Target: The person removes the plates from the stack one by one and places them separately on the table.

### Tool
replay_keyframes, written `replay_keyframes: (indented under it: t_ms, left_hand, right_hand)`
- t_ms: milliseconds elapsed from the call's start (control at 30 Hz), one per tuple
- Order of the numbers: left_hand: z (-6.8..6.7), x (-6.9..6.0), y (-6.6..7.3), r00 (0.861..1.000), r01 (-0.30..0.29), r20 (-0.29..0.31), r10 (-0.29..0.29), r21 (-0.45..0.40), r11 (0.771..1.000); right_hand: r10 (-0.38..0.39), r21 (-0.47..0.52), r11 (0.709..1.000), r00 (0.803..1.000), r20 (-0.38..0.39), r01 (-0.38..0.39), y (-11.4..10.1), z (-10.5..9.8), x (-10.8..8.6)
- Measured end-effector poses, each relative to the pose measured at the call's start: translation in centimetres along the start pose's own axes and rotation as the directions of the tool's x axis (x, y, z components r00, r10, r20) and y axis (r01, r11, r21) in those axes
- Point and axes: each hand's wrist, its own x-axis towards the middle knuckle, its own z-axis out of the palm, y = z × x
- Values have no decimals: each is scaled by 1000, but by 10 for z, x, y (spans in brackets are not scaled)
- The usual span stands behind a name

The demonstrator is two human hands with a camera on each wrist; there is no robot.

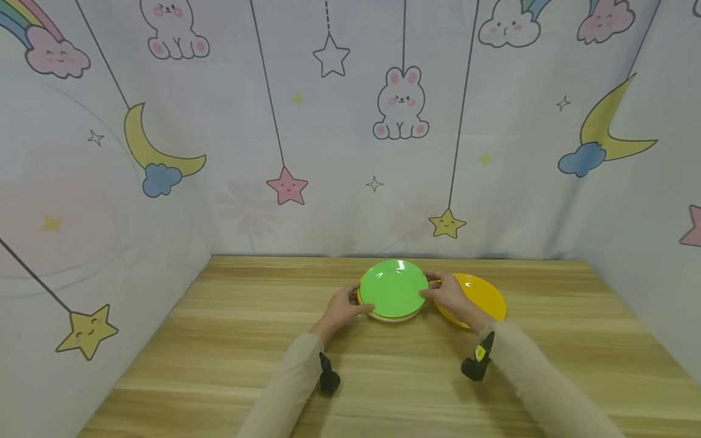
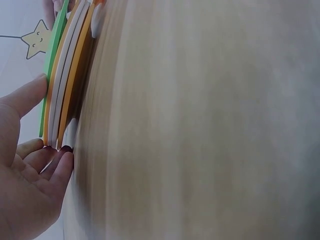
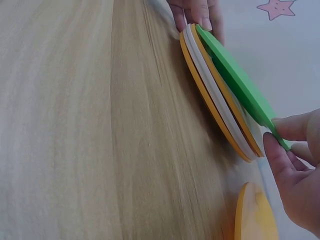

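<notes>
A green plate [image 1: 394, 288] tops a stack of plates, with orange and white rims [image 3: 212, 82] layered under it. Its right side is lifted off the stack, while its left side stays close to the rims below. My right hand [image 1: 450, 293] pinches the raised right edge between thumb and fingers. At the stack's left side, my left hand [image 1: 344, 309] holds the plates, thumb against the green rim and fingers at the lower rims [image 2: 62, 85]. A separate orange plate [image 1: 482, 297] lies on the table to the right, partly hidden by my right hand and wrist.
The wood-grain table [image 1: 263, 347] reaches back to a white cloth wall [image 1: 339, 225] printed with stars, moons and rabbits. Similar cloth hangs along the left and right sides. A black device [image 1: 475, 364] is worn on each wrist.
</notes>
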Motion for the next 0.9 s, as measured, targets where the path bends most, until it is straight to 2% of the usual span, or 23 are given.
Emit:
replay_keyframes:
  t_ms: [333,667,900]
  left_hand:
    - [0,-2,2,1000,11,4,-11,14,1000]
    - [0,0,0,1000,11,6,-11,17,1000]
    - [0,1,-1,1000,0,9,0,28,1000]
  right_hand:
    - [-50,-47,998,998,-24,49,1,-1,-1]
    - [16,80,997,999,-39,-13,-4,0,-4]
    - [46,80,996,995,-88,-39,-9,-1,-9]
